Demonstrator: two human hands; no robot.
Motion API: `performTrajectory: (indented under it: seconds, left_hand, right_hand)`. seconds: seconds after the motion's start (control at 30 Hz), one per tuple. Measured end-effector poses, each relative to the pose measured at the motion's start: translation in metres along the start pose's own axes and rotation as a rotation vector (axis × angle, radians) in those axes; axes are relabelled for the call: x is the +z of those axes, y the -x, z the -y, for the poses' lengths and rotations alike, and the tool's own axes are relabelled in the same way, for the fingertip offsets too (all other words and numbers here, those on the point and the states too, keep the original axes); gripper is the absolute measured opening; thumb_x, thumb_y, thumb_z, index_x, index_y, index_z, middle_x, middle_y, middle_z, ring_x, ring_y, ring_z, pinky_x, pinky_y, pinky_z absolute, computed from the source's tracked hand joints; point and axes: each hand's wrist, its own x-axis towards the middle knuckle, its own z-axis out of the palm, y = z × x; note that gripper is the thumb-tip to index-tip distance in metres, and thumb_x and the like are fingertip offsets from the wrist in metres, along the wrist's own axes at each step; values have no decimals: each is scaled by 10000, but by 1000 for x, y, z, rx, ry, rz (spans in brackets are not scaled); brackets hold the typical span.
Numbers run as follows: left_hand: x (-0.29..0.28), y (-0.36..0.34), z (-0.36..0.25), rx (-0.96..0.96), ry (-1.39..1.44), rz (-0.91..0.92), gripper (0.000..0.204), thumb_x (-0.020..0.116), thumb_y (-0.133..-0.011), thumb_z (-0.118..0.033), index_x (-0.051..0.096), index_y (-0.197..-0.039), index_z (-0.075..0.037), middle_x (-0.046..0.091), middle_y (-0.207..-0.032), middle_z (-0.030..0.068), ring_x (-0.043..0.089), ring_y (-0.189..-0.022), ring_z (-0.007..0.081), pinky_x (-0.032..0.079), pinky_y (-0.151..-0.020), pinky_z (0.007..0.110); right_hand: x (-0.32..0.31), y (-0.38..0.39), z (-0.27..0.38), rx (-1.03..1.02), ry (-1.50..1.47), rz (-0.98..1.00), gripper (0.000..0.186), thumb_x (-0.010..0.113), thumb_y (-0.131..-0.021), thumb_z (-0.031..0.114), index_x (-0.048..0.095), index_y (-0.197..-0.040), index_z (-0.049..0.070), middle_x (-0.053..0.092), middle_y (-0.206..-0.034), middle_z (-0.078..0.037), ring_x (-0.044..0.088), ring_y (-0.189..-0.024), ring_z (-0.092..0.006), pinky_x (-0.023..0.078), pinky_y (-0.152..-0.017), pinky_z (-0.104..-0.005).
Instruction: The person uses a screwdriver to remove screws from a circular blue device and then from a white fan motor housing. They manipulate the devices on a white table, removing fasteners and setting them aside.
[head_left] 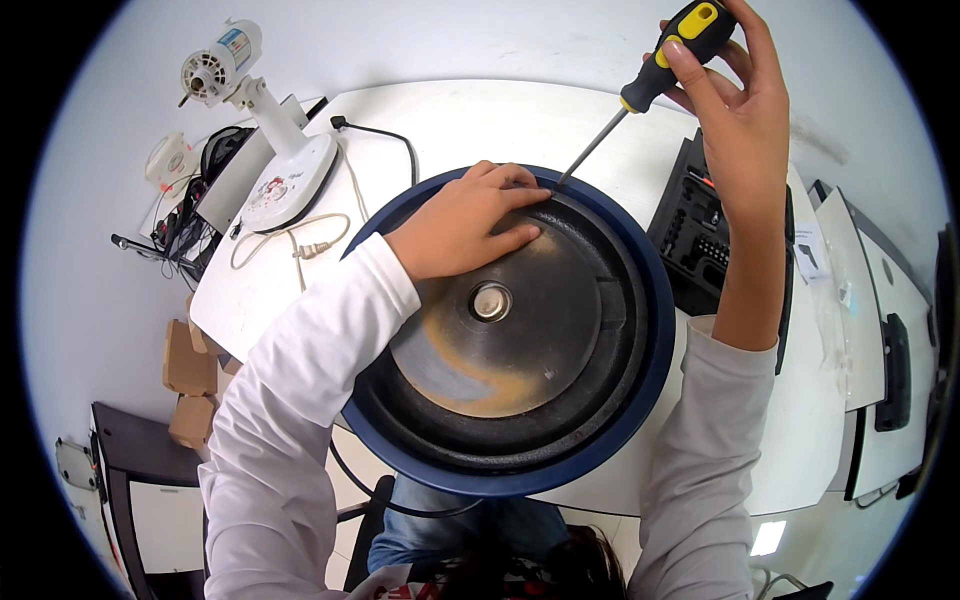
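A large round appliance with a blue outer rim [655, 385] is in front of me, overhanging the table's near edge. Inside it sits a dark, stained metal disc [560, 350] with a silver hub [491, 302] at its centre. My left hand [465, 220] rests palm down on the disc's upper part, fingers apart, the fingertips beside the screwdriver's tip. A black and yellow screwdriver [650, 82] slants down from the upper right, its tip at the far inner edge of the rim. My right hand [745, 120] is closed around its handle.
A white motor on a stand [290, 185], without blades, stands at the back left among cords [312, 250]. On the right lies an open black tool case [690, 225], partly behind my right forearm. Cardboard boxes [190, 370] are at the left, below the table [480, 115].
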Motion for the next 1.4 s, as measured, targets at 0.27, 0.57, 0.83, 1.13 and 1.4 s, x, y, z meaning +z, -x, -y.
performTrajectory:
  seconds: [0.27, 0.57, 0.83, 1.13, 1.4]
  left_hand:
    - [4, -1, 2, 6, 11, -32, 410, 603, -869, -242, 589, -1218, -26, 532, -1212, 110, 464, -1146, 281, 398, -996, 372]
    - [2, 1, 2, -37, 84, 41, 439, 596, -887, -212, 548, -1269, 0, 482, -1235, 128, 464, -1146, 268, 379, -1002, 353]
    - [8, 0, 0, -69, 157, -2, 458, 603, -878, -204, 528, -1252, 50, 476, -1216, 149, 528, -1076, 271, 418, -955, 342]
    - [11, 2, -3, -45, 59, -16, 480, 587, -877, -217, 496, -1269, 45, 459, -1234, 161, 500, -1102, 298, 400, -978, 364]
    - [12, 3, -3, -48, 60, -33, 470, 584, -880, -225, 503, -1252, 52, 463, -1232, 163, 505, -1100, 299, 403, -977, 366]
  right_hand:
    - [3, 0, -5, -65, 74, 38, 541, 581, -868, -20, 399, -1369, 70, 481, -1216, -140, 576, -992, -194, 559, -784, -280]
    - [13, 5, 3, -146, 158, 58, 549, 565, -869, -25, 396, -1383, 69, 465, -1322, -152, 533, -1094, -224, 529, -871, -321]
    - [10, 0, -24, -247, 82, 100, 536, 619, -888, 141, 429, -1389, 153, 539, -1239, -174, 660, -975, -272, 568, -803, -356]
    - [4, -7, -32, -240, 62, 99, 473, 584, -925, 151, 403, -1361, 114, 593, -1194, -187, 657, -984, -245, 523, -869, -325]
    - [3, -4, -30, -235, -35, 144, 457, 535, -941, 111, 335, -1339, 9, 549, -1224, -243, 644, -1013, -277, 499, -919, -358]
